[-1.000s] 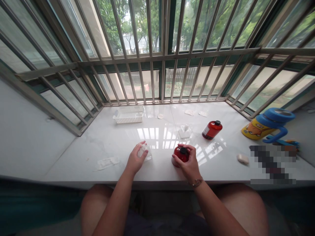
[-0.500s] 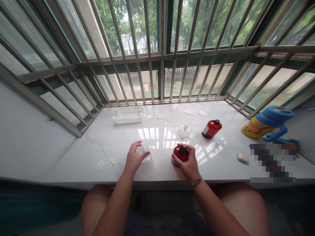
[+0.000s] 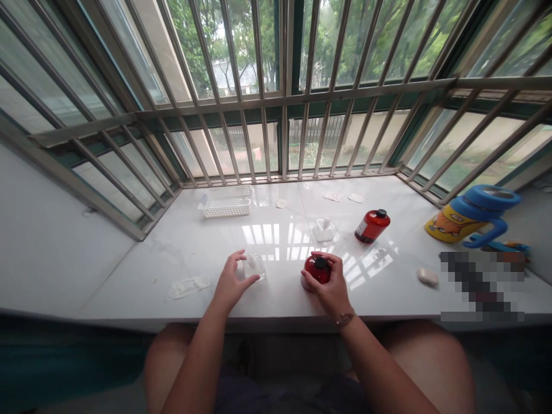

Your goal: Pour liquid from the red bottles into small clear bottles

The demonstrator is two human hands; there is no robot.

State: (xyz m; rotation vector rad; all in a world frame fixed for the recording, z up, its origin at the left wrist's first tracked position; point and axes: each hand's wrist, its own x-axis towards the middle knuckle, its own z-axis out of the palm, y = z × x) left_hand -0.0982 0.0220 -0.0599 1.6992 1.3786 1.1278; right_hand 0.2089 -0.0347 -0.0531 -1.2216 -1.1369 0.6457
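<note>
My left hand (image 3: 232,280) is at the left side of a small clear square container (image 3: 254,267), thumb and fingers spread apart. The thumb tip is at the container's near edge; whether it touches I cannot tell. My right hand (image 3: 335,280) wraps round a red bottle with a black cap (image 3: 317,269), which stands upright on the white counter. Farther back, another clear square container (image 3: 325,230) sits on the surface. To its right is a second red bottle (image 3: 372,226), also black-capped, with a white label on its side.
A white perforated basket (image 3: 225,202) stands at the back left near the barred window. Crumpled white tissue (image 3: 188,287) lies at the left. On the right are a beige soap-like piece (image 3: 427,277) and a yellow and blue jug (image 3: 468,215). The white counter (image 3: 276,302) ends before my knees.
My left hand has drawn slightly left from the clear container, so more of the container shows. The right hand stays round the red bottle.
</note>
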